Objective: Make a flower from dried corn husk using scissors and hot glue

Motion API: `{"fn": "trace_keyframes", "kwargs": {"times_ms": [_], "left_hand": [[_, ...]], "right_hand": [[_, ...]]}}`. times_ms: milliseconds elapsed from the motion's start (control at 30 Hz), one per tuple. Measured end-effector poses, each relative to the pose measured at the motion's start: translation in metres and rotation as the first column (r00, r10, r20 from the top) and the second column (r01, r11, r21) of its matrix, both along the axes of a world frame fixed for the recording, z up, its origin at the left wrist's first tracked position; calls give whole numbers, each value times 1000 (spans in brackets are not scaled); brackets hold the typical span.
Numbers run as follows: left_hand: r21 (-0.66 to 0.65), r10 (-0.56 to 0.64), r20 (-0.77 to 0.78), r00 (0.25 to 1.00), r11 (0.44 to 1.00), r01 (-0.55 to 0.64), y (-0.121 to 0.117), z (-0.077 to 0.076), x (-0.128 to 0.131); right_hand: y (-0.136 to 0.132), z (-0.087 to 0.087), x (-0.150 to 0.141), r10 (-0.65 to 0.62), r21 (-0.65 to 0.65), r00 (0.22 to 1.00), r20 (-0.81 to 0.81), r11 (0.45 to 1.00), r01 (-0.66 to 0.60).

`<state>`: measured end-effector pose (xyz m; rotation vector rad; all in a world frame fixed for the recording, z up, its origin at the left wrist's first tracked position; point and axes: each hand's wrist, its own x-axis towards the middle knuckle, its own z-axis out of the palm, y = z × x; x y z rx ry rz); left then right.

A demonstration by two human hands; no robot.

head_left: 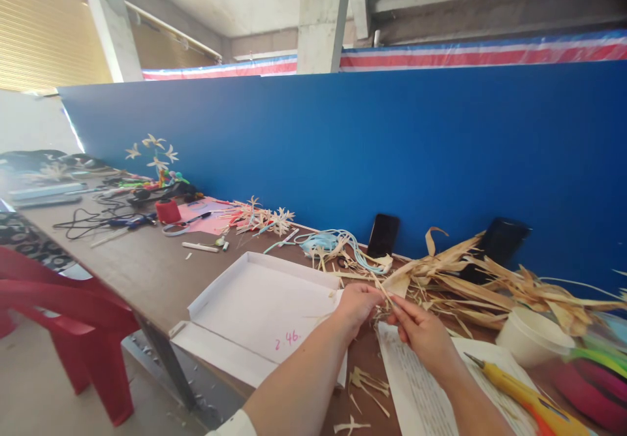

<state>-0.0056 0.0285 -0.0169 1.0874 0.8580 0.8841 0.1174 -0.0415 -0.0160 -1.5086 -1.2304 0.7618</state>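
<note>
My left hand (360,304) is closed in a pinch at the right edge of the open white box (220,299). A thin straw-coloured strip (380,287) sticks up between its fingers and those of my right hand (418,328). My right hand is also pinched closed, its fingertips on the lower part of the strip, just above a printed paper sheet (399,371). My fingers hide much of the strip. Below my hands lie several pale cut pieces (367,380). Behind them spreads a heap of dried corn husks (441,266).
A yellow soldering-iron-like tool (519,390) and a white cup (533,337) stand close at the right. Two phones (383,235) lean on the blue partition (318,149). Husk flowers (279,220), red thread (168,211) and cords lie leftward. A red chair (63,305) stands beside the table.
</note>
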Motion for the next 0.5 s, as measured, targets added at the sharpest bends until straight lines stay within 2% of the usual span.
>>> {"fn": "trace_keyframes", "kwargs": {"times_ms": [167, 300, 400, 500], "left_hand": [[36, 80, -107, 991, 996, -77, -1, 2, 1], [54, 79, -126, 989, 996, -72, 1, -3, 3], [28, 79, -119, 990, 997, -76, 4, -6, 3], [-2, 85, -100, 991, 996, -85, 4, -7, 3]], "right_hand": [[2, -2, 1, -59, 42, 978, 198, 998, 51], [4, -5, 9, -170, 45, 955, 244, 985, 164], [3, -4, 14, -248, 60, 966, 69, 968, 244], [-1, 2, 12, -146, 70, 965, -216, 984, 164]]}}
